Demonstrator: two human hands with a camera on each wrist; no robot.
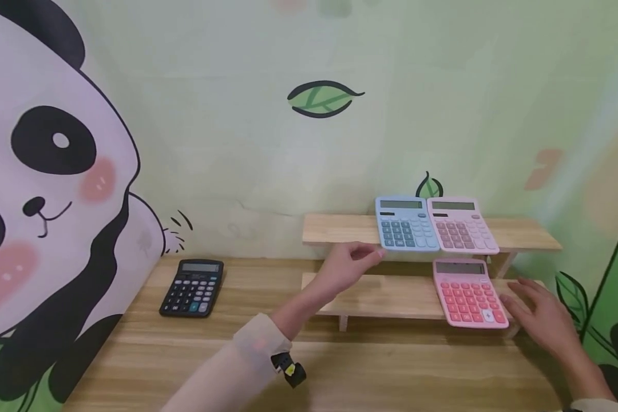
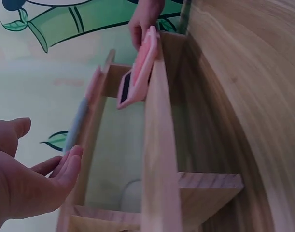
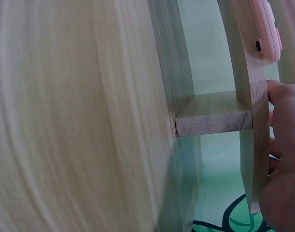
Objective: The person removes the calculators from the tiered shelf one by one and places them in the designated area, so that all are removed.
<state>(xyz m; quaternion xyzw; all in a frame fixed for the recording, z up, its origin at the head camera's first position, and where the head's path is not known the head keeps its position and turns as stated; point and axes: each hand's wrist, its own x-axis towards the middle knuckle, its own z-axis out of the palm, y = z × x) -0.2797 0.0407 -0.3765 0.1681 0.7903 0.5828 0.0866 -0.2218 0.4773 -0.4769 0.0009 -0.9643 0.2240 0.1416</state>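
My left hand [image 1: 346, 266] reaches to the lower left corner of a light blue calculator [image 1: 408, 224] on the upper shelf. In the left wrist view its thumb and fingers [image 2: 65, 169] are apart, fingertips near that calculator's edge; I cannot tell if they touch. A pale pink calculator [image 1: 462, 225] leans beside the blue one. Below, a brighter pink calculator [image 1: 470, 293] tilts at the lower shelf. My right hand [image 1: 543, 315] rests by the shelf's right end, thumb close to this calculator's lower right edge, gripping nothing visible. The right wrist view shows it [image 3: 287, 145] along the shelf board.
A two-tier wooden stand has an upper shelf [image 1: 340, 230] and a lower shelf [image 1: 381, 296] with short legs. A black calculator [image 1: 193, 289] lies to the left on the wooden table [image 1: 391, 372]. Behind is a green wall hanging [image 1: 211, 114] with a panda and leaves.
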